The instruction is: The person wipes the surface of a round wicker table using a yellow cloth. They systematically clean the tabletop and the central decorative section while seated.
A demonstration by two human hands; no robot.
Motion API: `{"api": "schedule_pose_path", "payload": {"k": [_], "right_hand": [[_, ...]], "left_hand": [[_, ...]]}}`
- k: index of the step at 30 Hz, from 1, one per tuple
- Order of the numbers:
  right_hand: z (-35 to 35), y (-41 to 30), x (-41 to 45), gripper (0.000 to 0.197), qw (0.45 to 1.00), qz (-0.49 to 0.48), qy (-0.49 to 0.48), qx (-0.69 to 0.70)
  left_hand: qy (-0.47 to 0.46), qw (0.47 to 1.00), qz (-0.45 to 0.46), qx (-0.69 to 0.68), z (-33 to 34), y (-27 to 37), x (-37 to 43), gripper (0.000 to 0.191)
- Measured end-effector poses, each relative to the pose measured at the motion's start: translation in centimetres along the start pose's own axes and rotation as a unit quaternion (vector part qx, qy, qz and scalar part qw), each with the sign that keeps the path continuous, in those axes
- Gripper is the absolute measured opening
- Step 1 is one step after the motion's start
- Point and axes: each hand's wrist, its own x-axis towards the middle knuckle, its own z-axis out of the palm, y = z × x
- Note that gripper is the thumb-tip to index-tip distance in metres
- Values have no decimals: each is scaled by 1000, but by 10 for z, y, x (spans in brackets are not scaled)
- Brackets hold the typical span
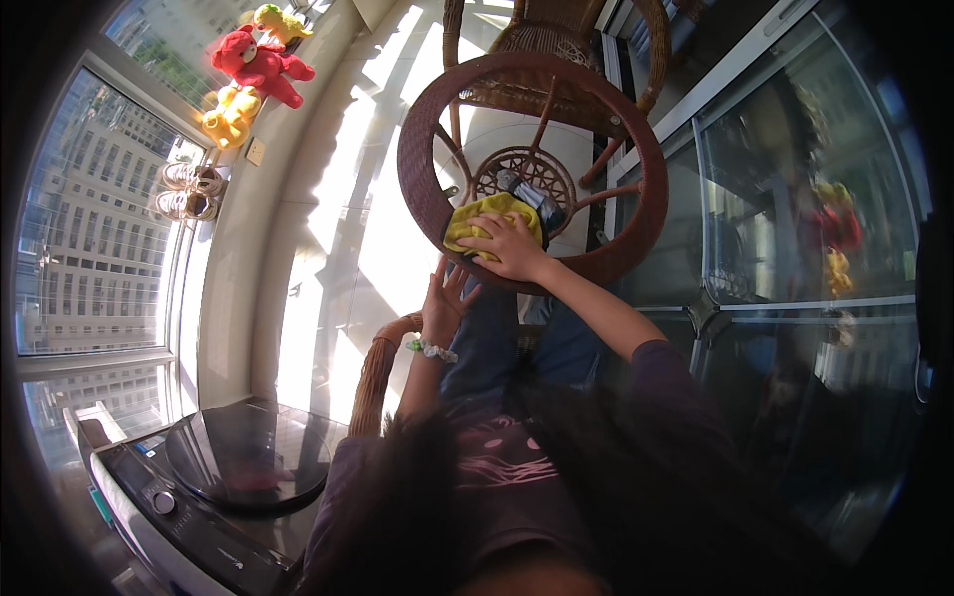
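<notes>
My right hand (510, 249) lies over a bunched yellow cloth (488, 212), fingers spread across its folds. Beneath the cloth is the near left part of the reddish-brown woven rim of a round wicker table (419, 160). My left hand (445, 302) is just outside that rim, palm up with its fingers apart, and holds nothing; its fingertips are close to the rim's edge. A scrunchie (436, 350) circles the left wrist. Through the ring, a dark and silvery bundle (533, 195) shows on the lower lattice shelf (514, 160), partly hidden by the cloth.
A wicker armchair (548, 37) faces me beyond the table. Left, a window ledge bears plush toys (257, 67) and sneakers (188, 192). A washing machine (246, 462) with a dark round lid stands at lower left. Glass sliding doors (805, 246) line the right.
</notes>
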Motion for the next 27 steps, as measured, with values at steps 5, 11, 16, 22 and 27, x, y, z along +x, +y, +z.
{"api": "schedule_pose_path", "payload": {"k": [5, 11, 16, 22, 27], "right_hand": [[17, 25, 55, 36, 946, 276, 116, -122], [21, -41, 12, 34, 998, -1, 59, 6], [3, -49, -76, 35, 1000, -5, 1, 29], [-14, 33, -38, 34, 966, 209, 140, -60], [-3, 41, -11, 34, 938, 262, 172, -148]], "left_hand": [[11, 1000, -24, -13, 12, -32, -24, 54], [25, 996, 39, -71, 2, -30, -13, 50], [31, 999, 25, -36, 16, -15, 7, 47], [26, 999, 25, -21, 13, -19, 5, 51], [68, 997, -27, -37, 37, -47, -17, 51]]}}
